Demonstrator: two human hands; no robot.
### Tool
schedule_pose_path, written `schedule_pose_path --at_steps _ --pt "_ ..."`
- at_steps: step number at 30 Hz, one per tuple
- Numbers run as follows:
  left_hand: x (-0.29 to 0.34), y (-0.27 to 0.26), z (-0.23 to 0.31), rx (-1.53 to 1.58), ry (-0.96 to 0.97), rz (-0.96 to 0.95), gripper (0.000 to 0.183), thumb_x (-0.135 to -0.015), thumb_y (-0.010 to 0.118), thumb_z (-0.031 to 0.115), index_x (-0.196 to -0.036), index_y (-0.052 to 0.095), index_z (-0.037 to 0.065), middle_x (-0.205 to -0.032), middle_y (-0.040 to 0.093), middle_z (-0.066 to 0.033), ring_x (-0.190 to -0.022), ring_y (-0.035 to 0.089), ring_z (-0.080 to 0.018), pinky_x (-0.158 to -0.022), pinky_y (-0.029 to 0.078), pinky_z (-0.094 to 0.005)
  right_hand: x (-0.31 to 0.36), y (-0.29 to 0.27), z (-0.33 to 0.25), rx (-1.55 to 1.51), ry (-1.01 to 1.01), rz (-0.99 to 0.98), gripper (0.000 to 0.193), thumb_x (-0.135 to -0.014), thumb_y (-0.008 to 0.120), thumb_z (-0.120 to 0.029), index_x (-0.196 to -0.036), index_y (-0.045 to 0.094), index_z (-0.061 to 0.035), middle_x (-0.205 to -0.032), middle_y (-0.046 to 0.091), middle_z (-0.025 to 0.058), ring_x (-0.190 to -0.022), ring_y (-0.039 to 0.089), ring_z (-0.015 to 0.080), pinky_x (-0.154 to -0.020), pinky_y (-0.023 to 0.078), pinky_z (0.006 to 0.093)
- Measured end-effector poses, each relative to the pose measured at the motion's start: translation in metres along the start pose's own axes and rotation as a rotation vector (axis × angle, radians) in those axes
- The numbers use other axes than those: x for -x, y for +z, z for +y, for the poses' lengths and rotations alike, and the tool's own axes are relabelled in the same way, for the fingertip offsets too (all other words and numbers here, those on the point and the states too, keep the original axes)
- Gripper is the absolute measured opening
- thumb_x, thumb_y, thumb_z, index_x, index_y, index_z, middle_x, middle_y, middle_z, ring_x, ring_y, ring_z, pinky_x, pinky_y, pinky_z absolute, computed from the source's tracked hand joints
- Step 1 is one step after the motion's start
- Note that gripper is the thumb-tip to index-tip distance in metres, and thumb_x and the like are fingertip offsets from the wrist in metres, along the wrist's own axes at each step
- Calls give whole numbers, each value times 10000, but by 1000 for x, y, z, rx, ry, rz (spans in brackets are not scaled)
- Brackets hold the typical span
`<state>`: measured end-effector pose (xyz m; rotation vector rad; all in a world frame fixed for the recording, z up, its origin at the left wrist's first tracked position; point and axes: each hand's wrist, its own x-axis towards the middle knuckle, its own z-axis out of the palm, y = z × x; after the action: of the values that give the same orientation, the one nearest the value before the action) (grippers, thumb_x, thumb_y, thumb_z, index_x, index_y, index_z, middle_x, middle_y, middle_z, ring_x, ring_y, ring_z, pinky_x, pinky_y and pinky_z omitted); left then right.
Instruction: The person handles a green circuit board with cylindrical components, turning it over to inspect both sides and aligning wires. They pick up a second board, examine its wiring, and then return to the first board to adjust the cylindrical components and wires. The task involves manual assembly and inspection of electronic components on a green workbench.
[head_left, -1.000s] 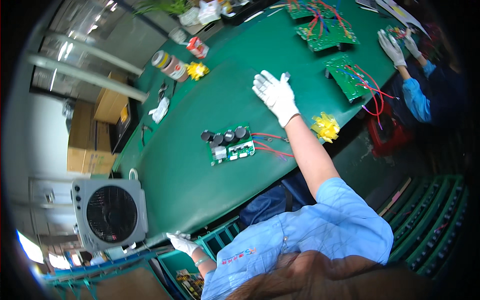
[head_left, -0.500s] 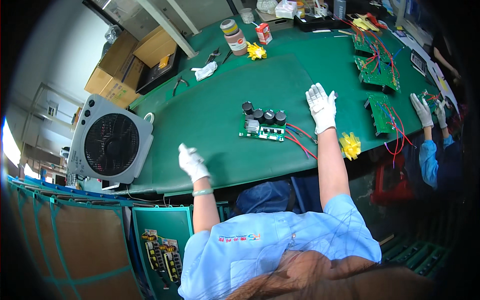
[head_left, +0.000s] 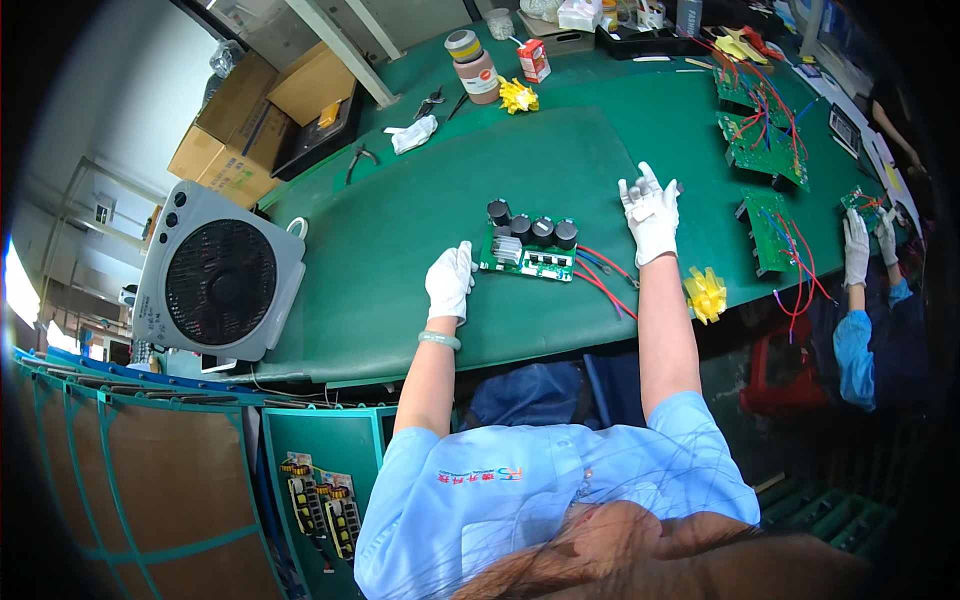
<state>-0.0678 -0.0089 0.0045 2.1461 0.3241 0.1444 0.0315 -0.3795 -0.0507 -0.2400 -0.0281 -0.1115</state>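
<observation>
A green circuit board (head_left: 535, 262) with black cylindrical capacitors (head_left: 542, 231), a silver heatsink (head_left: 507, 249) and red and blue wires (head_left: 605, 285) lies on the green mat. Just off its left end is my left hand (head_left: 449, 285), in a white glove, fingers loosely bent and holding nothing that I can see. My right hand (head_left: 652, 215), gloved too, rests palm up beyond the wires with its fingers spread. A small dark thing (head_left: 680, 188) shows beside its fingers; I cannot make out what it is.
A grey box fan (head_left: 222, 285) stands at left. Yellow ribbon bundles (head_left: 706, 295), pliers (head_left: 360, 160), a jar (head_left: 474, 70) and a drink carton (head_left: 534, 61) are around the mat. More wired boards (head_left: 765, 150) lie at right, near a co-worker's gloved hands (head_left: 856, 245).
My left hand has moved right and away from me, up to the board's left end. My right hand's fingers have bent and spread a little. The board stays in place.
</observation>
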Motion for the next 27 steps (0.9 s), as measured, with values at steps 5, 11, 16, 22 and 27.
schedule_pose_path --at_steps 5,11,16,22,27 --pt "-17 8 4 44 10 25 496 -1029 550 438 -708 609 64 -531 546 -18 -422 479 -91 -430 388 -276 6 18 2 32 -22 205 660 -1014 461 -587 -1186 615 31 -584 387 0 -522 393 132 -982 532 423" --pt "-29 15 9 111 26 47 494 -1025 559 433 -703 610 62 -539 541 -17 -424 459 -86 -427 374 -272 7 15 -7 -65 -32 104 611 -1014 506 -541 -959 679 42 -459 204 -24 -393 232 118 -977 545 411" --pt "-36 17 9 14 28 28 489 -1034 532 424 -715 611 63 -569 579 -22 -433 498 -100 -446 412 -291 11 27 -3 -73 -61 135 598 -1034 491 -501 -885 673 49 -441 183 -30 -376 195 116 -1033 523 421" --pt "-67 31 -17 -388 313 189 467 -1021 504 410 -712 629 83 -641 640 -120 -567 613 -342 -558 489 -448 9 23 -3 -160 -53 127 598 -1043 484 -478 -697 615 -8 -413 188 -19 -349 180 131 -1055 509 455" --pt "-71 37 -23 -463 412 255 456 -1016 506 401 -707 632 89 -676 644 -144 -639 617 -400 -583 490 -491 10 26 -5 -138 -77 183 592 -1028 523 -474 -623 582 -45 -409 211 -10 -342 197 147 -1045 515 469"
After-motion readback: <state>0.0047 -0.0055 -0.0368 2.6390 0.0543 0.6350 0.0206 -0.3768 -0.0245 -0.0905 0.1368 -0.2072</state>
